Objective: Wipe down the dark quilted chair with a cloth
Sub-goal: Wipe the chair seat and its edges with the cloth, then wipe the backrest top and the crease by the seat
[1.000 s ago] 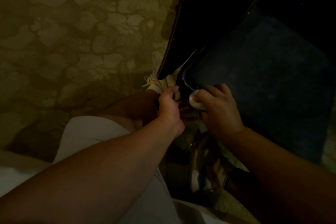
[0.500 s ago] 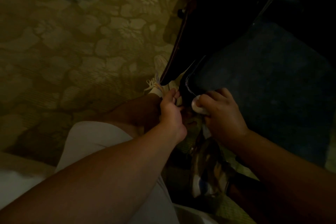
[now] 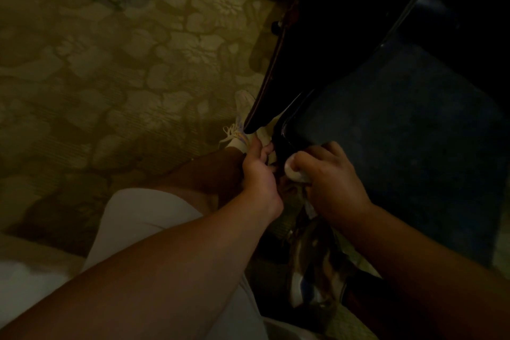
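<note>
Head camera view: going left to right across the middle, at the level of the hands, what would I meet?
Floral carpet → white sneaker → left hand → white cloth → right hand → dark chair seat.

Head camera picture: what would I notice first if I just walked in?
Two bare arms reaching to the middle, where the right hand grips a small white cloth against the dark chair's front corner. The left hand holds the chair edge beside it. A pale flowered carpet fills the left side.
</note>
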{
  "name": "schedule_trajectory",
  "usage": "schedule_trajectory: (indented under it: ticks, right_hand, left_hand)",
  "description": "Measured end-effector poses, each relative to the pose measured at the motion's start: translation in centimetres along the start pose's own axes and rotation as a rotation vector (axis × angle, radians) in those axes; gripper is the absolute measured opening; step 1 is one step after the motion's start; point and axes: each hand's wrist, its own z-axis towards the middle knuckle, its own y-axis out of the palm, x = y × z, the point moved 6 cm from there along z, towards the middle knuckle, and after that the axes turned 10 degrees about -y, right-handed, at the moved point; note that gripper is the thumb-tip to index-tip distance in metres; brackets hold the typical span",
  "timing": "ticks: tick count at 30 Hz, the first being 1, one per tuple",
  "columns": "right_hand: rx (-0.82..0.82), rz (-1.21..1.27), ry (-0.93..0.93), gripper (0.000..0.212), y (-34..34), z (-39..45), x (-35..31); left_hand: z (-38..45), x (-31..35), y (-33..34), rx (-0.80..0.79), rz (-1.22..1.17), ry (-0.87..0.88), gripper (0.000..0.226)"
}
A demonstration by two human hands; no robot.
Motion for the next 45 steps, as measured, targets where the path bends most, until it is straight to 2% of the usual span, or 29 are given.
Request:
schedule_trajectory:
  ticks: [5, 7, 10, 14, 18, 22, 26, 30, 34, 37, 39, 41, 43, 45]
  right_hand:
    - [0.068, -0.003, 0.010, 0.028, 0.1, 3.7, -1.0]
    - [0.116, 0.011, 0.035, 0.020, 0.4, 5.7, -1.3]
    - [0.109, 0.020, 0.038, 0.018, 0.6, 6.4, -1.3]
    - [0.122, 0.031, -0.009, 0.032, 0.2, 2.8, -0.1]
    - [0.098, 0.053, 0.022, 0.052, 0.4, -2.0, 1.6]
    - [0.022, 0.032, 0.109, 0.053, 0.3, -6.0, 3.0]
    - [0.033, 0.016, 0.138, 0.050, -0.8, -7.9, 2.8]
    - [0.191, 0.187, 0.337, 0.041, -1.7, -9.9, 2.7]
    - [0.343, 0.449, 0.558, 0.035, -1.5, -12.9, 1.4]
    - [0.394, 0.599, 0.666, 0.034, -1.7, -14.8, -0.1]
    - [0.421, 0.694, 0.727, 0.031, -1.7, -15.9, -0.8]
    - [0.465, 0.710, 0.733, 0.028, -2.0, -16.6, -1.6]
    - [0.486, 0.710, 0.735, 0.027, -2.2, -17.1, -2.3]
    - [0.476, 0.706, 0.734, 0.031, -2.2, -17.4, -2.9]
  left_hand:
    - [-0.4, -0.3, 0.1, -0.035, -0.014, -0.003, 0.058]
    - [-0.6, -0.3, 0.3, -0.050, -0.044, -0.018, 0.053]
    - [-0.7, -0.2, 0.3, -0.041, -0.074, -0.019, 0.053]
    - [-0.6, 0.4, 0.2, -0.012, -0.043, 0.002, 0.061]
    - [-0.7, 0.2, 0.4, -0.033, 0.009, -0.023, 0.054]
    - [-0.8, -0.4, 0.1, -0.017, 0.117, -0.028, 0.065]
    - [-1.6, -1.4, -0.4, 0.028, 0.299, -0.011, 0.067]
    - [-2.7, -3.4, -0.7, 0.050, 0.501, -0.023, 0.064]
    - [-4.4, -5.1, -1.5, 0.042, 0.685, -0.106, 0.069]
    - [-6.9, -4.9, -2.4, 0.097, 0.797, -0.106, 0.059]
    - [-8.1, -4.0, -3.5, 0.206, 0.687, -0.003, 0.044]
    - [-9.0, -2.5, -4.5, 0.300, 0.452, 0.133, 0.034]
    - [-10.0, -0.8, -3.8, 0.234, 0.279, 0.252, 0.035]
    - [-10.9, 0.7, -2.9, 0.137, 0.231, 0.342, 0.042]
